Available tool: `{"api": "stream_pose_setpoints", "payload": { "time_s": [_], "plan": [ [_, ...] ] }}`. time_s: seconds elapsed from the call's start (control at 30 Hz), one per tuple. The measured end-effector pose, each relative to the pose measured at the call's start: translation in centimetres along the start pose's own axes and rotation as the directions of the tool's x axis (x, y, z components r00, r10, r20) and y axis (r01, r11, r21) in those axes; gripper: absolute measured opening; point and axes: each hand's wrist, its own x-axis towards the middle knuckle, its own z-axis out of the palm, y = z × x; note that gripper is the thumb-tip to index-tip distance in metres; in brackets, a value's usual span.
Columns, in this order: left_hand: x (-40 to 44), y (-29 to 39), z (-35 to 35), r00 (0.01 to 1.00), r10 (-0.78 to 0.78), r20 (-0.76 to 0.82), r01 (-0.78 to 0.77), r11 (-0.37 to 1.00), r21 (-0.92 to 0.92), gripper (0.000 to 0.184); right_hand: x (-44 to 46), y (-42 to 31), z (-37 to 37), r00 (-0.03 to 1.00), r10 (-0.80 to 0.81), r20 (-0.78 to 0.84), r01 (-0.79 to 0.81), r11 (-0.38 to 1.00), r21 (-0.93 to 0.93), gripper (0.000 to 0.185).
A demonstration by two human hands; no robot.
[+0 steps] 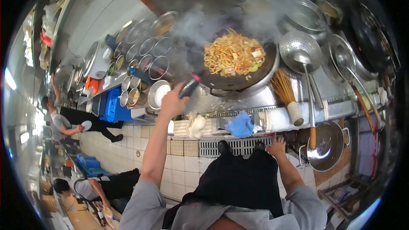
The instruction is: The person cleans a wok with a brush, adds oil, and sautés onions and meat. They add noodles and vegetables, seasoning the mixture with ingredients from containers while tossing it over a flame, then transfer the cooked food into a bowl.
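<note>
My left hand [172, 102] is closed around a dark bottle [189, 87] with a pinkish-red top, held at the left side of the wok. Fried noodles [234, 53] with bits of vegetable are heaped in the wok [269, 66], and steam rises around them. My right hand [277, 146] is low at the stove's front edge, fingers spread; whether it touches a control there I cannot tell. A blue cloth [241, 124] and a pale cloth [196, 125] lie on the front ledge between my hands.
Metal containers [158, 67] of ingredients stand at the left. On the right are a bamboo brush [286, 93], a perforated strainer [300, 53], a ladle [343, 55] and a lower pan [326, 157]. Two co-workers [64, 123] [85, 189] are at the far left.
</note>
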Motion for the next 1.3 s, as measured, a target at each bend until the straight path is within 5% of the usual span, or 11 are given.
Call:
{"api": "stream_pose_setpoints", "payload": {
  "time_s": [0.1,0.23,0.33,0.43,0.7,0.77,0.93,1.03,1.13,1.23,1.3],
  "plan": [
    [0.3,-5.5,2.5,0.987,0.147,-0.069,-0.162,0.866,-0.472,0.066,-1.9,-0.8,1.1,0.998,0.04,-0.048,-0.032,0.988,0.151,0.094],
    [1.5,-11.5,2.3,0.973,-0.049,-0.225,-0.181,0.445,-0.877,0.072,-1.4,0.7,9.0,0.996,0.043,-0.072,-0.024,0.97,0.24,0.088],
    [3.1,-17.7,0.1,0.86,-0.167,-0.482,-0.374,0.435,-0.819,0.059,-3.9,-1.6,9.8,0.984,0.17,-0.046,-0.141,0.918,0.371,0.08],
    [5.6,-25.0,-1.6,0.719,-0.325,-0.614,-0.321,0.628,-0.709,0.056,-5.2,-3.1,11.9,0.958,0.282,-0.055,-0.236,0.881,0.411,0.075],
    [11.7,-34.0,0.6,0.578,-0.553,-0.6,0.023,0.746,-0.666,0.058,-8.5,-5.9,12.2,0.912,0.401,-0.089,-0.32,0.83,0.457,0.07],
    [13.3,-36.3,3.4,0.583,-0.534,-0.612,-0.044,0.731,-0.681,0.058,-9.0,-7.1,11.2,0.905,0.415,-0.092,-0.327,0.816,0.476,0.068],
    [13.2,-36.3,4.4,0.598,-0.574,-0.56,-0.058,0.666,-0.744,0.068,-9.4,-8.7,9.9,0.886,0.449,-0.114,-0.343,0.802,0.489,0.064],
    [11.3,-33.2,4.3,0.476,-0.591,-0.651,-0.173,0.663,-0.729,0.071,-9.3,-10.1,9.4,0.875,0.472,-0.109,-0.356,0.779,0.517,0.063],
    [9.4,-30.0,4.3,0.241,-0.519,-0.82,0.112,0.854,-0.508,0.071,-9.6,-11.0,9.5,0.869,0.483,-0.103,-0.364,0.767,0.528,0.063],
    [9.9,-27.7,4.9,0.53,-0.287,-0.798,-0.24,0.852,-0.466,0.069,-9.6,-11.3,10.2,0.872,0.474,-0.124,-0.355,0.785,0.507,0.064],
    [13.5,-27.5,5.3,0.544,-0.276,-0.793,-0.271,0.836,-0.477,0.071,-10.0,-10.6,12.6,0.866,0.478,-0.146,-0.354,0.793,0.496,0.064]
  ]
}}
